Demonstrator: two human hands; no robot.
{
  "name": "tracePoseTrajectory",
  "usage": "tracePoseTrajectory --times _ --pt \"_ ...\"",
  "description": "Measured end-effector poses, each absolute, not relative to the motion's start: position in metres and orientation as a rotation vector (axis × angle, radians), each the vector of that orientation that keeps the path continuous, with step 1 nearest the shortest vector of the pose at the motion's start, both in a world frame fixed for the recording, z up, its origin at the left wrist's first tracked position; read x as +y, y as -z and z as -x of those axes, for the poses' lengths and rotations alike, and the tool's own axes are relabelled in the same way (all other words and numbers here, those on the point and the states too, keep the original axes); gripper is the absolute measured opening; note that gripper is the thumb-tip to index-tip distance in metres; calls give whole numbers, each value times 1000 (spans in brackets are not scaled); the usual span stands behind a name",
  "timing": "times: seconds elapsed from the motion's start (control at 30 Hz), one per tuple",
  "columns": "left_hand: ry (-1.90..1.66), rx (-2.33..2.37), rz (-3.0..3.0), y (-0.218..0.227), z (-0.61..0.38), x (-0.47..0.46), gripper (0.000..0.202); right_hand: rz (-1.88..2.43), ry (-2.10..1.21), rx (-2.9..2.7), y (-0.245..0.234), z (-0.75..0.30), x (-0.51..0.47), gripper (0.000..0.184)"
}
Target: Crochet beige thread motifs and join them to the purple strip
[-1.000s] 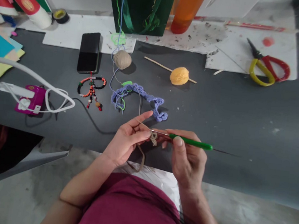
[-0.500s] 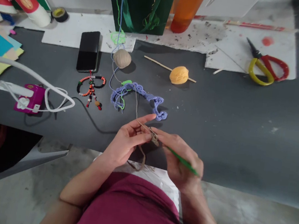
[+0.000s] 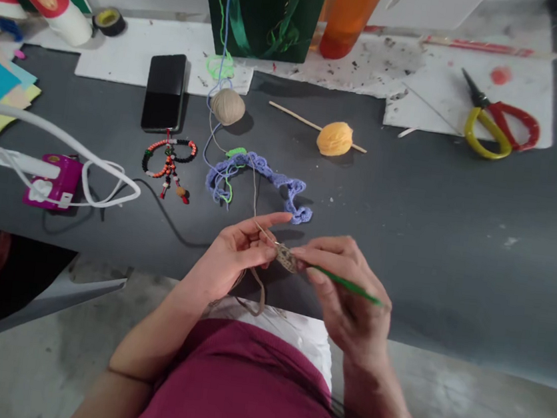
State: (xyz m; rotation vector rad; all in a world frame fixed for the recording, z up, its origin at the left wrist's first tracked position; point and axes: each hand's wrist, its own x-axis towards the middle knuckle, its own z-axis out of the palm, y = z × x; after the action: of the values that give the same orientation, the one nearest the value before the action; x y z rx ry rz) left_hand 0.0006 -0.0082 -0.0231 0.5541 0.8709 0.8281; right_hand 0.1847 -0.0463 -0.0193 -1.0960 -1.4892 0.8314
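My left hand (image 3: 236, 251) pinches a small beige crochet piece (image 3: 285, 258) at its fingertips, with tan yarn (image 3: 254, 196) running up from it toward a ball of beige yarn (image 3: 228, 106). A loop of that yarn also hangs below the hand. My right hand (image 3: 349, 297) grips a green-handled crochet hook (image 3: 350, 287), its tip at the beige piece. A blue crocheted strip (image 3: 261, 183) lies on the table just beyond my hands. Part of the hook's shaft is hidden by my fingers.
On the dark grey table (image 3: 429, 253) lie a black phone (image 3: 164, 92), a beaded keychain (image 3: 168, 166), an orange yarn ball (image 3: 334, 139) on a stick, yellow-red scissors (image 3: 494, 126) on paper, and a magenta socket (image 3: 55, 182) with white cable. A green bag (image 3: 261, 6) and orange bottle (image 3: 353, 16) stand behind.
My right hand has moved closer to the beige piece, and the hook has swung from level to tilted slightly downward at its handle end. My left hand has barely moved.
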Motion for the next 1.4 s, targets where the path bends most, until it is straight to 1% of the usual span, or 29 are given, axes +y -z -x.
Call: tracePoseTrajectory --times 0.07,0.13,0.17,0.33,0.43,0.57,0.67,0.77,0.87,0.97,1.07,1.2,1.3,1.4 --pt "-837 871 -585 24 1 -7 45 1099 -1087 -1218 19 -184 -44 16" --pt "-843 857 -616 26 1 -7 47 1065 -1266 -979 20 -182 -43 20" --pt "-845 848 -627 27 1 -7 48 1064 -1288 -933 21 -181 -44 21" --pt "-834 868 -638 26 -1 -8 44 1111 -1124 -1109 22 -181 -49 14" --pt "-811 874 -639 24 0 -7 44 1073 -1215 -1048 19 -184 -47 15" --pt "-813 838 -649 27 2 -7 46 1040 -1350 -822 20 -184 -40 18" --pt "-847 840 -661 32 2 -8 49 1088 -1248 -769 24 -177 -40 16" --pt "-900 825 -684 33 0 -10 54 1203 -1170 -915 29 -170 -44 18" --pt "-948 846 -747 30 -1 -11 57 1265 -1175 -984 33 -164 -48 8" --pt "-966 899 -814 28 0 -13 58 1225 -1218 -926 37 -162 -49 15" --pt "-1000 918 -818 30 -1 -15 59 1167 -1246 -868 40 -163 -50 14" --pt "-1137 1003 -817 33 -4 -17 57 1148 -1298 -828 39 -164 -52 14" --pt "-1210 1082 -803 31 -7 -19 60 1147 -1325 -773 37 -163 -51 17" --pt "-1202 1071 -794 28 -7 -19 65 1132 -1332 -728 35 -161 -49 20"
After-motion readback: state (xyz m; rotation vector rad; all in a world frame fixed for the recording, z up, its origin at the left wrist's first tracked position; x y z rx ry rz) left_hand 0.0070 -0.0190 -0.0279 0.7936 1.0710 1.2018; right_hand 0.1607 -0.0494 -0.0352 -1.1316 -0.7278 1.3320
